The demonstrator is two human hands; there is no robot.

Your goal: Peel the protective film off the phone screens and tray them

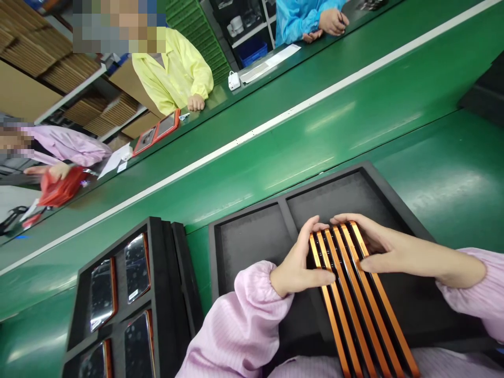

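Several orange-edged phones [346, 283] stand on edge side by side in a row, over the near part of a black foam tray [252, 236]. My left hand [303, 262] wraps the far left end of the row, thumb lying across the orange edges. My right hand [378, 247] closes on the far right end, with its thumb on the edges too. The row is squeezed between both hands. Its near end reaches down toward my lap. The phones' faces are mostly hidden.
To the left, a stack of black foam trays [157, 273] holds several phones [103, 294] lying flat in slots. A white strip [252, 134] runs along the green bench. Across it sit co-workers in yellow [173, 68], blue [295, 21] and pink; one handles a red bag [61, 186].
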